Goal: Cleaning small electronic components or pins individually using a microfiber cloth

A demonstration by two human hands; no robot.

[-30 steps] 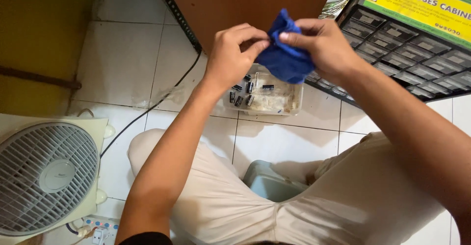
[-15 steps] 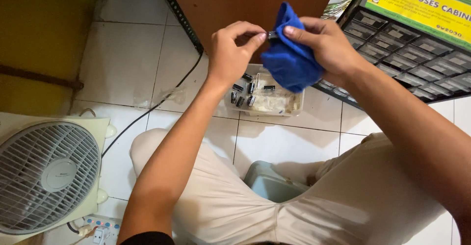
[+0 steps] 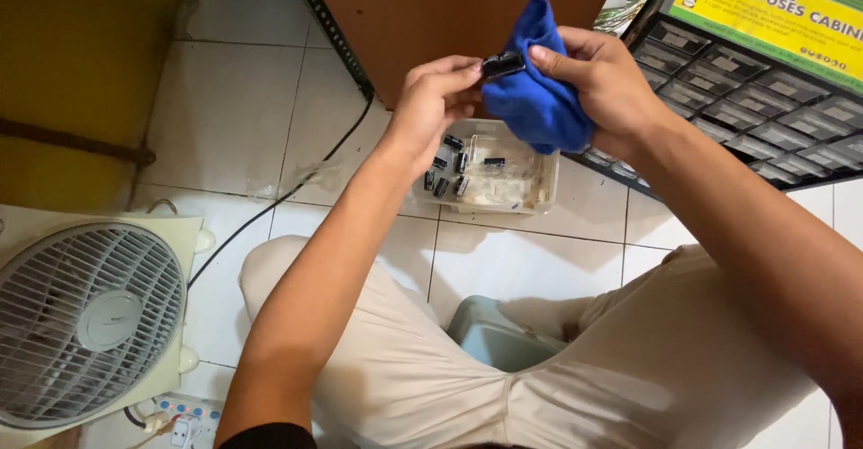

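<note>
At your far left a box fan (image 3: 85,319) lies face-up on the tiled floor (image 3: 225,116), with a power strip (image 3: 180,417) by its lower corner and a black cable (image 3: 297,184) running up toward the wooden panel (image 3: 449,8).

Your left hand (image 3: 436,107) is closed in a pinch on one end of a small dark part (image 3: 502,64), held up above the floor over the tray. Your right hand (image 3: 602,85) presses a blue cloth (image 3: 539,98) around the other end, thumb on top. It looks like you are wiping the part clean; the grip should stay firm while the cloth works round it.

Below your hands, a clear tray (image 3: 539,184) sits on the floor against the cabinet's edge. It holds several small dark cylinders along its left side and paler bits in the middle.

At the right, a drawer cabinet (image 3: 764,107) lies tilted, its many small drawers shut; what they hold is hidden.
</note>
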